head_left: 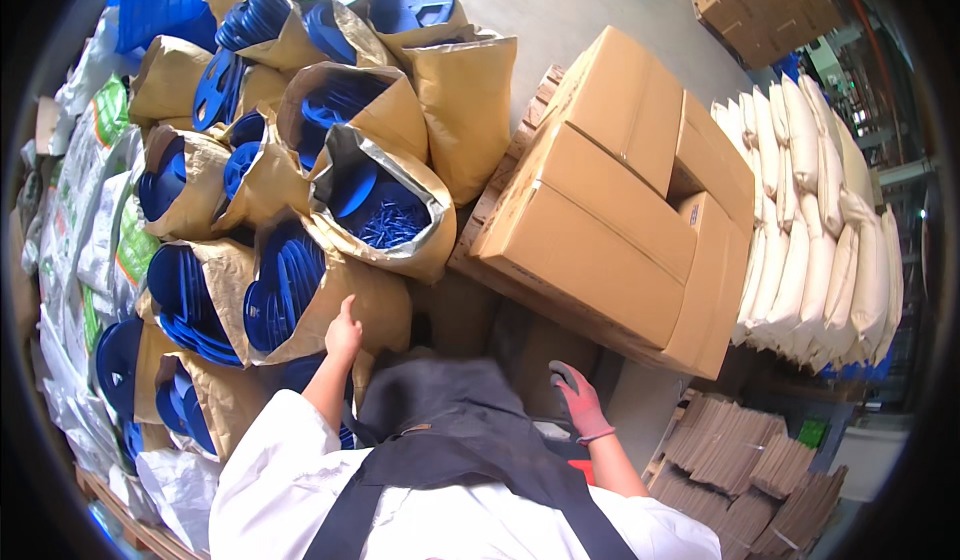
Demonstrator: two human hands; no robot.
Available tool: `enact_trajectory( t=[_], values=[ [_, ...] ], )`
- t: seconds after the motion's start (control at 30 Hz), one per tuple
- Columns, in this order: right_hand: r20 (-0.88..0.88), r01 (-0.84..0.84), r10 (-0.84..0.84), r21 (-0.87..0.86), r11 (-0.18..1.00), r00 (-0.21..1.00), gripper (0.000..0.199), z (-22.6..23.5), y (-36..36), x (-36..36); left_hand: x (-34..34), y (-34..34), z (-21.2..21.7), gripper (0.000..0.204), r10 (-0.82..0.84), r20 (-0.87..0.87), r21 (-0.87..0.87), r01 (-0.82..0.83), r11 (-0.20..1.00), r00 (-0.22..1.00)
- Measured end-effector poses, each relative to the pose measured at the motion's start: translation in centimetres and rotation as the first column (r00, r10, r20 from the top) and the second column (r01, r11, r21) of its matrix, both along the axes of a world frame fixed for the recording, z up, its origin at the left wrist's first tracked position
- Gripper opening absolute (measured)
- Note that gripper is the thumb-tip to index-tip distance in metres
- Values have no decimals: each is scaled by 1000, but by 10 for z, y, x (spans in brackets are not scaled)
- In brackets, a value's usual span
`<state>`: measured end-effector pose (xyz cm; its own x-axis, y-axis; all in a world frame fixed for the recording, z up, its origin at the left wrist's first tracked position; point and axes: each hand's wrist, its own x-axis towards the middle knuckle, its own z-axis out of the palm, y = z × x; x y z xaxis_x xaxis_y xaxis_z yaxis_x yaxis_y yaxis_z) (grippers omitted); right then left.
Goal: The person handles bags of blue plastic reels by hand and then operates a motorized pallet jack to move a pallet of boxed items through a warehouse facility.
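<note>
My bare left hand (344, 332) is at the near side of a brown paper sack (365, 295) full of stacked blue plastic discs (285, 285). One finger points forward, the others are partly hidden, and nothing shows in the hand; whether it touches the sack is unclear. My right hand (580, 402), in a red glove with grey fingertips, hangs empty beside my dark apron (440, 410), its fingers loosely apart. Ahead of it are large cardboard boxes (600, 220) on a wooden pallet (520, 145). Another open sack (440, 210) holds a blue disc and small blue scraps (392, 224).
More paper sacks with blue reels crowd the left, beside white woven bags (75, 290) and a blue crate (165, 5). Stacked cream sacks (800, 230) stand at the right. Flattened cardboard bundles (725, 450) lie near right; more cartons (760, 5) stand at the far right.
</note>
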<state>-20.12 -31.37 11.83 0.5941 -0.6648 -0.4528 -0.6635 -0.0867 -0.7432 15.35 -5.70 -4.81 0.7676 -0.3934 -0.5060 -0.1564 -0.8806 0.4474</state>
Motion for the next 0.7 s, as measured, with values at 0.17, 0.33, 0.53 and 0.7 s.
enact_trajectory(
  t=[0.17,0.33,0.53,0.7],
  values=[
    [14,-165,166,-25,986,986,39,-3,-63,91,-19,59,-1,40,73,192,-151,-44,988,979],
    [113,-185,170,145,972,979,50,-18,-160,198,-71,90,17,32,179,4,27,-179,983,984],
    [373,-19,-111,329,944,921,64,-106,-296,351,-79,20,50,28,375,-130,114,-362,925,918],
    [33,-181,200,-312,933,979,88,-220,-375,458,-109,-47,38,31,348,-189,120,-330,936,918]
  ],
)
